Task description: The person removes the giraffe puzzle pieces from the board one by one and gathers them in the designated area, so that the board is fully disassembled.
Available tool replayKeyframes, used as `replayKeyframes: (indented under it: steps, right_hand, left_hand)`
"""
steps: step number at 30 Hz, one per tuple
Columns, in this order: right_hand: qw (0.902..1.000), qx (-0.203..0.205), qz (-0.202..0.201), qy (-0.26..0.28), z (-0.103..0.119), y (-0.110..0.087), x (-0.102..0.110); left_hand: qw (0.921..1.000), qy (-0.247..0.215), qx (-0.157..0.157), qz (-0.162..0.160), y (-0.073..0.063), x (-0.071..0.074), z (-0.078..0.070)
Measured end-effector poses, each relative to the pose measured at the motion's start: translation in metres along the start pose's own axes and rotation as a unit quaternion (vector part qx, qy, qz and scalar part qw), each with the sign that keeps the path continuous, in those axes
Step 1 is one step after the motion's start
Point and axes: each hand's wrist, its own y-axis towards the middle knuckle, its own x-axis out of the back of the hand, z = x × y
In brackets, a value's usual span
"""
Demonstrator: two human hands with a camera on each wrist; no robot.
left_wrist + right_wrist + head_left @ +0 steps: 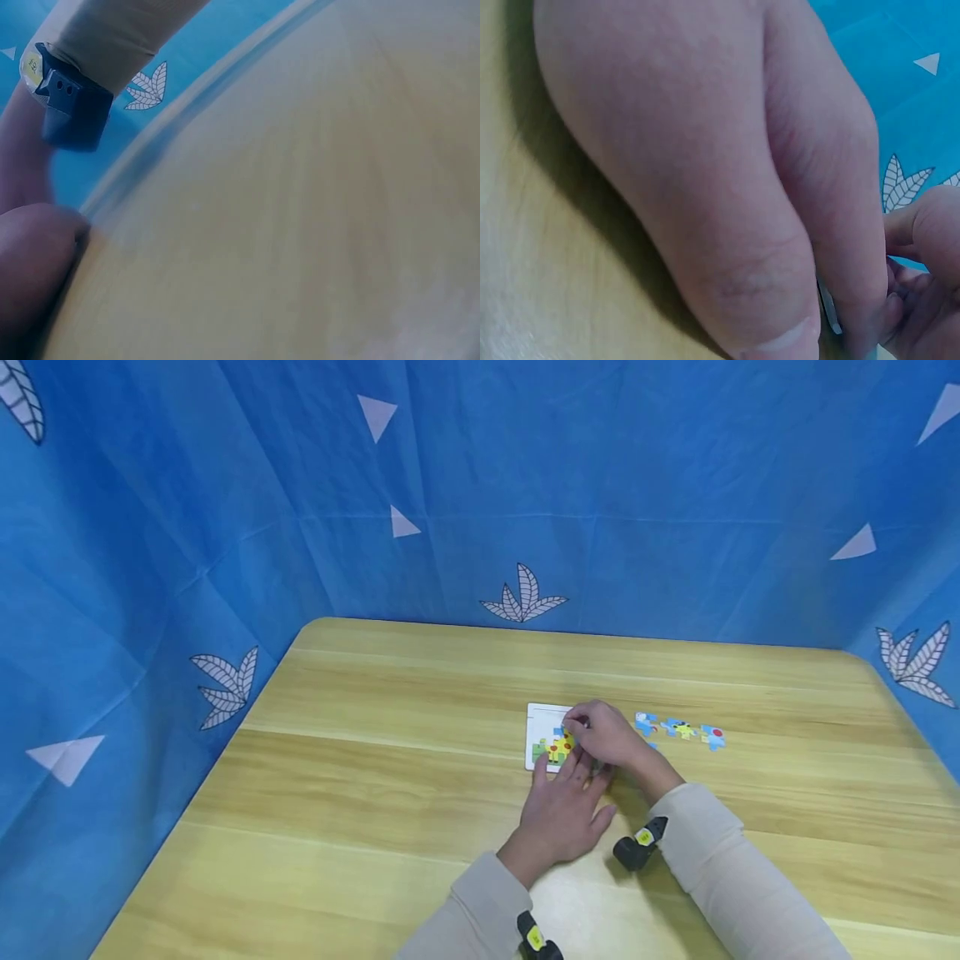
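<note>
A small white-framed jigsaw puzzle board [542,720] lies on the table in the head view, with green and red-spotted yellow pieces [557,750] in its lower part. My left hand [564,820] rests on the board's near edge, fingers spread and fairly straight. Over the board's right side, my right hand [613,737] has thumb and forefinger drawn together. In the right wrist view a thin, pale-edged puzzle piece [830,309] shows between that thumb and forefinger; its picture is hidden. The left wrist view catches only part of the left hand [34,266] and bare table.
Several loose puzzle pieces [679,728] lie right of the board, one partly behind the right forearm. The wooden table [375,793] has rounded far corners. A blue patterned curtain [637,510] hangs behind and beside it. Black cameras [640,846] are strapped at both wrists.
</note>
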Motion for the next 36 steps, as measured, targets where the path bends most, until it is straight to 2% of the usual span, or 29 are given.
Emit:
replayKeyframes:
  steps: [13, 24, 36]
  right_hand:
    - [0.9993, -0.003, 0.013, 0.036, -0.0045, -0.0018, 0.0015]
    - [0.9991, 0.005, -0.007, 0.042, -0.0059, -0.0038, 0.0003]
    - [0.9964, 0.000, -0.034, 0.077, -0.0074, -0.0082, -0.0030]
  left_hand:
    - [0.9998, -0.018, 0.005, 0.001, 0.0008, -0.0003, -0.0012]
    - [0.9997, -0.024, 0.001, 0.000, 0.0025, -0.0010, -0.0009]
    - [0.9995, -0.029, 0.006, 0.001, 0.0032, -0.0053, -0.0020]
